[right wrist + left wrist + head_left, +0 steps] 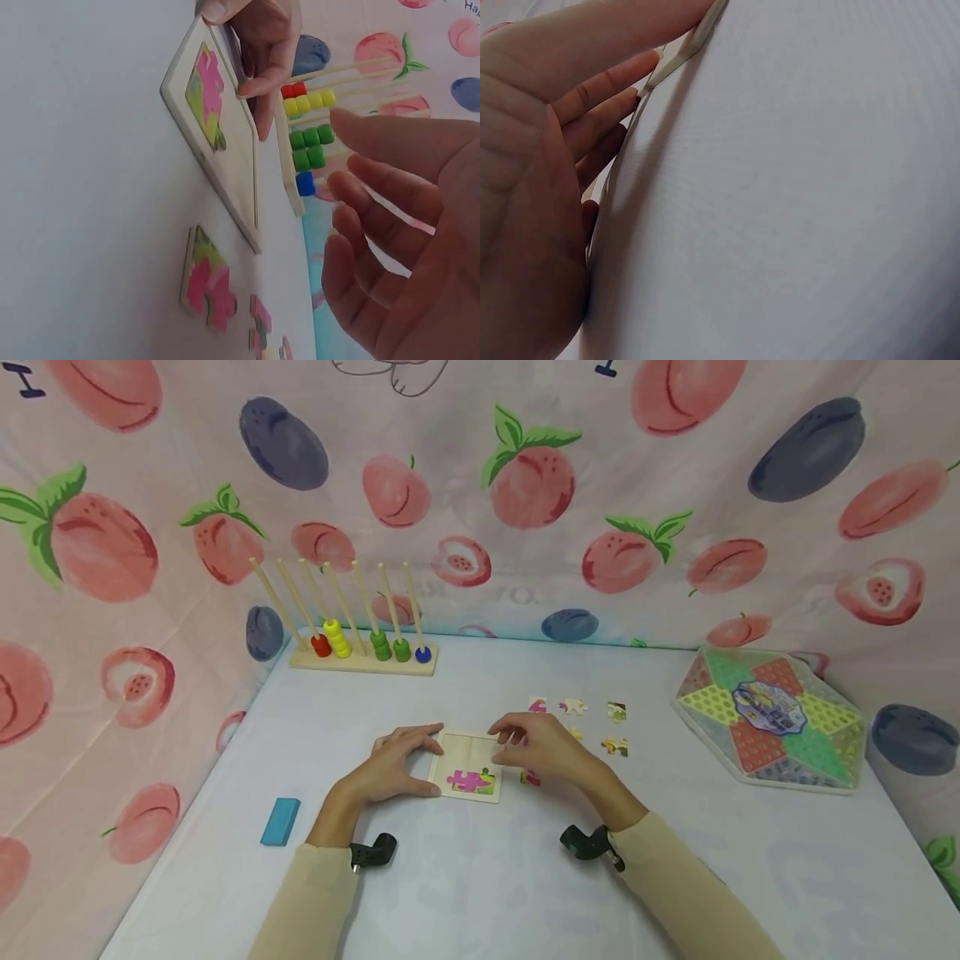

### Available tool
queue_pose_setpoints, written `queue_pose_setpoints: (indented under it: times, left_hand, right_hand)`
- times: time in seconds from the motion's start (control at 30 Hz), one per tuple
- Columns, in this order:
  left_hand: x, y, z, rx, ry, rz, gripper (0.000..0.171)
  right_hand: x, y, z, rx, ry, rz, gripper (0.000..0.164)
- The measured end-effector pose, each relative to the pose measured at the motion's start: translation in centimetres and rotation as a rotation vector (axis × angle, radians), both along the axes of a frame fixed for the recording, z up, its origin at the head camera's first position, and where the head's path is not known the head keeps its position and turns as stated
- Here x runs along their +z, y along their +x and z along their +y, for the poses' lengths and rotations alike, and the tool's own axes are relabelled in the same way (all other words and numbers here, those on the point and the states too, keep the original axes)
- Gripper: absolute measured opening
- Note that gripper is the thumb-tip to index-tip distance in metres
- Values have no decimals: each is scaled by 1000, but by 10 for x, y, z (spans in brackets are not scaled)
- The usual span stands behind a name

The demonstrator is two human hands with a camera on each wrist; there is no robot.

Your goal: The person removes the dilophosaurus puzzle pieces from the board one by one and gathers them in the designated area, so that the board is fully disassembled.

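A small wooden puzzle tray (pixel 467 750) lies on the white table, with joined pink and green puzzle pieces (pixel 471 782) along its near side. My left hand (pixel 392 766) holds the tray at its left side, thumb at the near corner and fingers toward the far one. Above the tray's right edge hovers my right hand (pixel 551 748), its fingers loosely bent; the right wrist view shows nothing between them. A loose pink and green puzzle piece (pixel 208 281) lies just right of the tray. In the left wrist view, the thumb meets the tray's edge (pixel 676 61).
More loose puzzle pieces (pixel 615 747) lie beyond my right hand. A wooden bead abacus (pixel 360 666) stands at the back left. A blue block (pixel 281 822) lies left of my left arm. A patterned, many-sided box (pixel 772 718) sits at the right.
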State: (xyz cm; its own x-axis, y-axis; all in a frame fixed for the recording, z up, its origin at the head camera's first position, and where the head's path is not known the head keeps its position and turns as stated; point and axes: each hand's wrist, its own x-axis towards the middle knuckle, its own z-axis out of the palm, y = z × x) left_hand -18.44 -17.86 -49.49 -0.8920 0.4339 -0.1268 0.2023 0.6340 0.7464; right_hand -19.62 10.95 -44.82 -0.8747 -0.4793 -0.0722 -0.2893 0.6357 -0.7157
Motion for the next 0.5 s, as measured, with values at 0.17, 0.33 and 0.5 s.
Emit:
queue_pose_setpoints:
  times: [0.17, 0.33, 0.5]
  left_hand:
    - [-1, 0, -2, -2, 8, -3, 47]
    - [-1, -1, -2, -12, 11, 6, 47]
    - [-2, -1, -2, -14, 6, 8, 47]
  right_hand:
    - [0, -4, -12, 119, -35, -2, 41]
    - [-4, -2, -21, 165, 3, -49, 43]
    - [-14, 0, -29, 190, 109, -55, 44]
